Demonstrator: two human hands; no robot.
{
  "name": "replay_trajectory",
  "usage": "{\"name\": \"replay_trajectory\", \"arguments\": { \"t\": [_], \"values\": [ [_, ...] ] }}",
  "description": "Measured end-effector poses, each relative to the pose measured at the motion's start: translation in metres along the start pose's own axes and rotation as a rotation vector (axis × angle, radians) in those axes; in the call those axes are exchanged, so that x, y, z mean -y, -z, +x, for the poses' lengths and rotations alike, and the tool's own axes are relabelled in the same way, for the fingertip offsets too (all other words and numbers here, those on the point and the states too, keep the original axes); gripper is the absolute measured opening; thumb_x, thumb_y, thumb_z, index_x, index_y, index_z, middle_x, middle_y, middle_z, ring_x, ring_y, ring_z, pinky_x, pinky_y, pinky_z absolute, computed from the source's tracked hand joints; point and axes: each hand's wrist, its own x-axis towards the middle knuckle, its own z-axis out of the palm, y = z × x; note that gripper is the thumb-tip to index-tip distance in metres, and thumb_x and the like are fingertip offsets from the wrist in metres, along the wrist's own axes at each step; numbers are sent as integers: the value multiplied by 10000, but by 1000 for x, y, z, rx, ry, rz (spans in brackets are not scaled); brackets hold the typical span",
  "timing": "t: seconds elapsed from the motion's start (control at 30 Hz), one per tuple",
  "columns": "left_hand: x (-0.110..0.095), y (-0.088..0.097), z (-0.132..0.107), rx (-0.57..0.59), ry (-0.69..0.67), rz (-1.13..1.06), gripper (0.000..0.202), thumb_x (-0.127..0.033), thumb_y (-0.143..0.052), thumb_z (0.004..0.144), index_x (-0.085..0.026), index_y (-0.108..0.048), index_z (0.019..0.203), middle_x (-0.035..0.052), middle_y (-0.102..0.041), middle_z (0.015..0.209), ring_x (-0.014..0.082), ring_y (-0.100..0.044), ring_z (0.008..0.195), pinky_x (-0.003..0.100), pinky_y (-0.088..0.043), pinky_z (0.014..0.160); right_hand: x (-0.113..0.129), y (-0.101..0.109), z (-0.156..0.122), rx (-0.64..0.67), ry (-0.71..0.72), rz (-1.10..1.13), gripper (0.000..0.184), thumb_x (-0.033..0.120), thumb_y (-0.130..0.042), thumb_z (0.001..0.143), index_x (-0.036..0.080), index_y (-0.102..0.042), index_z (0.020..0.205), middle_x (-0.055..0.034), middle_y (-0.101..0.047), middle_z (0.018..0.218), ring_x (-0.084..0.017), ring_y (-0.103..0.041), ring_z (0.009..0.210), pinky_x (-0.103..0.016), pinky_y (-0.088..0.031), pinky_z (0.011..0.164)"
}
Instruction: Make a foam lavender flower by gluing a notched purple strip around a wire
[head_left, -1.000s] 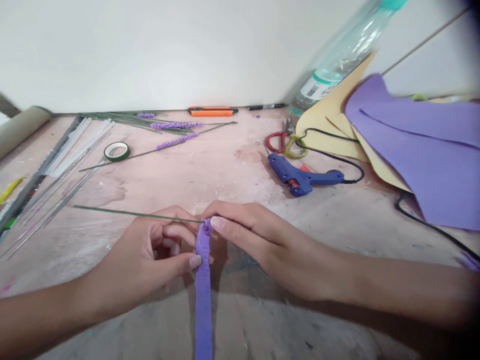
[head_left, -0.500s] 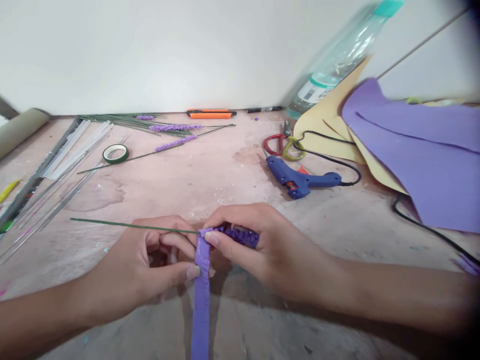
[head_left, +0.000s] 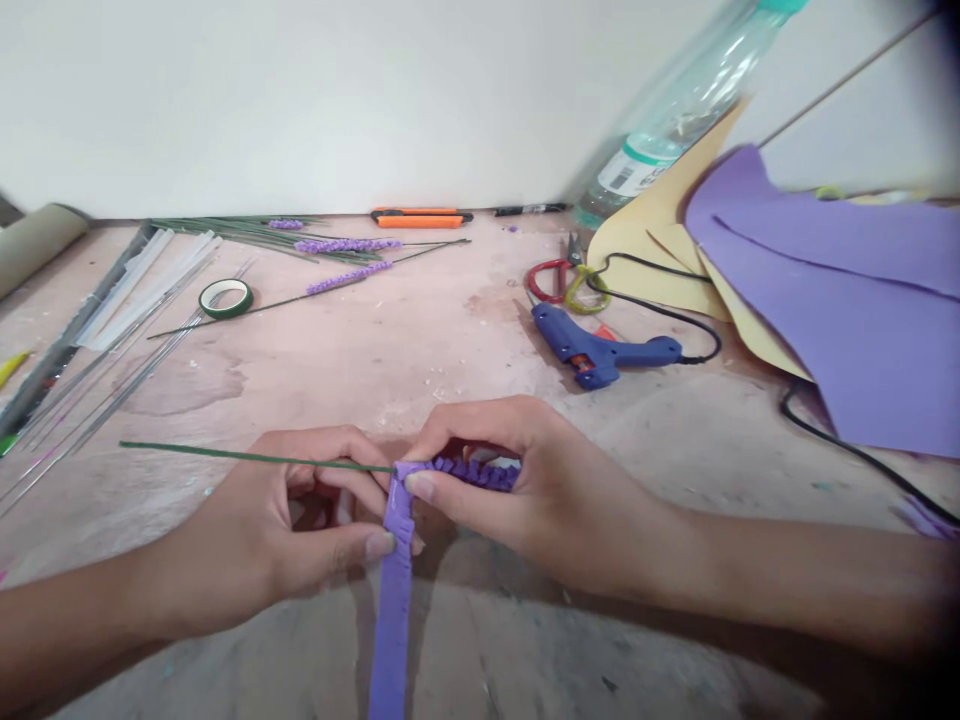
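Note:
My left hand point(head_left: 315, 520) pinches a fringed purple foam strip point(head_left: 393, 600) between thumb and fingers, and the strip hangs down toward the bottom edge. A thin green stem point(head_left: 202, 453) runs out to the left across the left fingers. My right hand point(head_left: 517, 480) is closed on the stem's other part, where the strip is wound into a purple flower spike point(head_left: 476, 473). Its thumb and forefinger press at the spot where strip meets stem. A whitish line shows on the strip's upper part. Part of the spike is hidden inside the right hand.
Beyond the hands lie a blue glue gun point(head_left: 592, 345), scissors point(head_left: 566, 280), green tape point(head_left: 226, 298), finished purple spikes point(head_left: 349, 278), an orange cutter point(head_left: 420, 218) and glue sticks point(head_left: 142, 295). A bottle point(head_left: 675, 130) and purple foam sheets point(head_left: 847, 300) stand at right; a black cord crosses there.
The green stem's free end reaches slightly further left, and the spike in my right hand has turned a little. The view has shifted slightly. Both hands keep their hold.

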Motion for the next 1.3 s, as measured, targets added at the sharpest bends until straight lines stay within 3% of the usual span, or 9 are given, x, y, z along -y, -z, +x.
{"name": "replay_trajectory", "arguments": {
  "t": [0.17, 0.33, 0.63, 0.87, 1.0, 1.3],
  "values": [
    [2, -1, -3, -13, 30, 83, 117, -255, -780, 851, -183, -707, 907, -26, -639, 711, 67, -501, 581, 152, -403, 530, 0, -1, -1, 39, -34, 52, 102, 178, -645, 887, 155, -681, 794, -4, -718, 756, -105, -568, 648, -221, -435, 592],
    [9, -1, -3, -32, 19, 32, 318, -461, -572, 996, -175, -698, 939, -5, -634, 669, 104, -585, 548, 210, -459, 537, 1, 0, -1, 70, -51, 101, 112, 189, -651, 878, 161, -659, 770, -7, -716, 767, -118, -591, 686, -229, -458, 630],
    [11, 1, -3, -61, -16, 61, 321, -460, -569, 997, -174, -705, 943, -5, -624, 640, 106, -590, 516, 200, -435, 486, -1, 1, 1, 154, -47, 207, 218, 281, -536, 981, 138, -673, 890, -23, -661, 786, -121, -565, 700, -233, -468, 633],
    [2, -2, -2, -28, 28, 82, 221, -403, -670, 940, -187, -711, 956, -9, -651, 723, 95, -582, 576, 193, -470, 548, 2, 0, 1, 99, -46, 133, 155, 209, -576, 956, 158, -668, 842, -10, -716, 776, -113, -626, 684, -223, -496, 648],
    [-2, -4, -1, -32, 42, 80, 167, -345, -719, 901, -181, -735, 873, 2, -696, 818, 74, -563, 577, 176, -470, 542, 1, -1, 0, 59, -3, 68, 135, 199, -571, 955, 168, -657, 856, -13, -735, 797, -123, -649, 722, -236, -490, 681],
    [1, -1, -1, -16, 74, -11, 161, -333, -717, 908, -174, -736, 915, 50, -763, 845, 69, -502, 537, 187, -372, 496, 2, -4, -5, -7, 24, -90, 83, 191, -581, 933, 191, -628, 864, 5, -709, 730, -123, -610, 647, -247, -452, 628]
  ]
}}
